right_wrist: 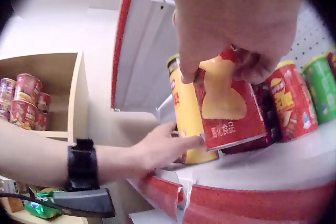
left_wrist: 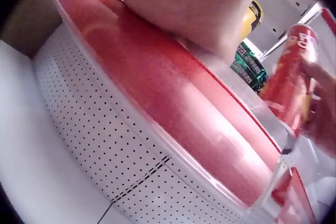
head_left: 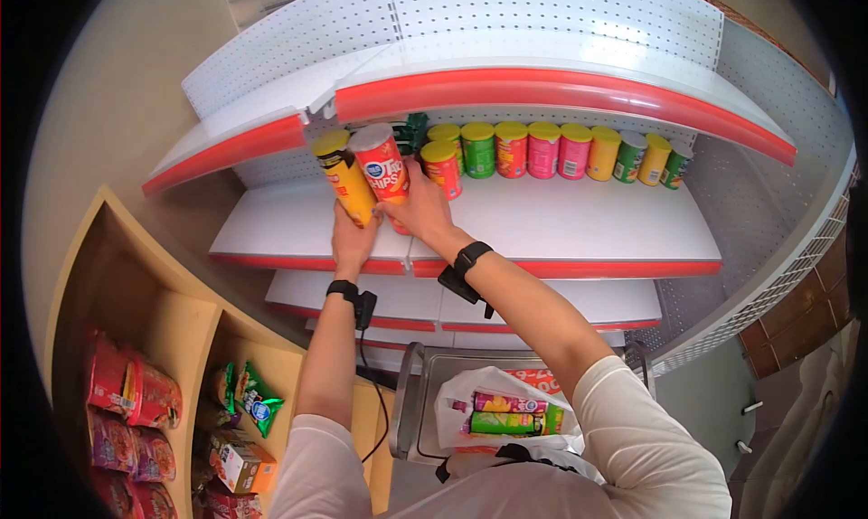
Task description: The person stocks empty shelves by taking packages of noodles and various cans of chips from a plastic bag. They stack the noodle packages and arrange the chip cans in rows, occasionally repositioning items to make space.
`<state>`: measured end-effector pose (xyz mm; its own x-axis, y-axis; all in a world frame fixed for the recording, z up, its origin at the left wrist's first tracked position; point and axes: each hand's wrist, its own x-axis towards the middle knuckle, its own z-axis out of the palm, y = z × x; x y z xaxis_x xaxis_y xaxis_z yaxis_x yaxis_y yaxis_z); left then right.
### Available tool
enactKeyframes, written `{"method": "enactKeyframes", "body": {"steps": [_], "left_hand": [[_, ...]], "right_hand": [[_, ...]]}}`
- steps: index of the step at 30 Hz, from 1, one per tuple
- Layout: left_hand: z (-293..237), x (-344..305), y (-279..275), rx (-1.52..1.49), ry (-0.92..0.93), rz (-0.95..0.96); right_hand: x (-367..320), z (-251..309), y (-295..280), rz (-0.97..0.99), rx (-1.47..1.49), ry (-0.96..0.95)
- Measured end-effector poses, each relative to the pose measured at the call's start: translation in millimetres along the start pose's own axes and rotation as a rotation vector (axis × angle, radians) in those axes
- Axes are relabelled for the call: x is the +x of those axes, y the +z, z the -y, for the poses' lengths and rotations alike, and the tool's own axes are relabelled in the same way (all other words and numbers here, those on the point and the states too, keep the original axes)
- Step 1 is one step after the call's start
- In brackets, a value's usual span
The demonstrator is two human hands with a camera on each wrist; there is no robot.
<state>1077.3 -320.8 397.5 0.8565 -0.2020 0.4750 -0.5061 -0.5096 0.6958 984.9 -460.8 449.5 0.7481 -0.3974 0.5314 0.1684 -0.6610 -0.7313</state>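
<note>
Red chip can (head_left: 382,162) and yellow chip can (head_left: 344,180) lean side by side, touching, over the front left part of the white shelf (head_left: 579,225). They sit just left of a row of cans (head_left: 561,150) lined along its back. The right hand (head_left: 420,207) grips the red chip can low on its body, fingers curled round it. The left hand (head_left: 353,237) holds the yellow chip can at its base. Below, a white bag (head_left: 470,388) in a metal cart (head_left: 409,401) holds more cans, and snack packets (head_left: 136,397) fill a wooden rack at the left.
</note>
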Motion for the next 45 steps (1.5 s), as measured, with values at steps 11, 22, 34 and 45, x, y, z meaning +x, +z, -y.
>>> {"method": "enactKeyframes", "body": {"steps": [11, 22, 34, 45], "left_hand": [[19.4, 3.6, 9.9, 0.062, 0.192, -0.089], [-5.8, -4.1, 0.2, -0.049, 0.128, -0.019], [37.2, 12.1, 15.9, -0.07, 0.256, -0.264], [-40.7, -286.5, 5.9, -0.508, 0.47, 0.732]], "right_hand": [[11.9, -30.4, 45.0, 0.026, -0.061, 0.078], [11.5, -43.1, 41.3, 0.137, -0.063, 0.134], [-108.8, -20.6, -76.6, 0.227, 0.156, -0.149], [-444.1, -133.0, -205.0, 0.724, -0.022, 0.511]]}}
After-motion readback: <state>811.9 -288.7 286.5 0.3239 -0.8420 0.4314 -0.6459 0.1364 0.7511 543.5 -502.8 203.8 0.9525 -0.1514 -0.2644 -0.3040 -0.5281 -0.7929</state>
